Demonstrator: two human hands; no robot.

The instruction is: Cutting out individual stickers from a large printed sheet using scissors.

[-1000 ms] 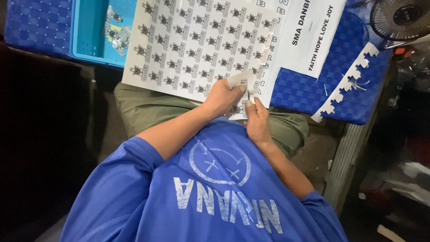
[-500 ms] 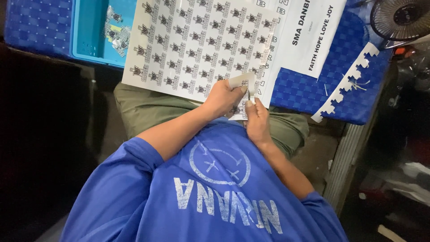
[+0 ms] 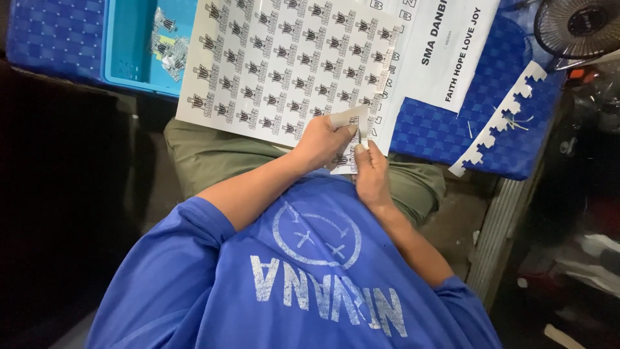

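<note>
Two hands are working at the near corner of a large white sticker sheet (image 3: 284, 64), which is lying partly on the blue table (image 3: 452, 129) and partly over the person's lap. The left hand (image 3: 323, 139) is pinching a small pale piece (image 3: 345, 118) between thumb and fingers, lifting it off the sheet. The right hand (image 3: 369, 173) is closed on the corner of the sheet just below, pressing it so that it is not rising together with the piece. Both hands are almost touching each other.

To do this well, I think the piece should be pulled slowly and at a low angle, while the right hand is keeping the sheet flat and close to the peeling line; a quick pull could tear the small print or bend the sheet.

Further from the hands, to the left, a light blue tray (image 3: 129, 52) is holding several small cut stickers (image 3: 166, 40). To the right, a white paper with dark lettering (image 3: 445, 52) is lying beside a white strip with a notched edge (image 3: 497, 123), and a small fan (image 3: 578, 26) is standing at the far right corner.
</note>
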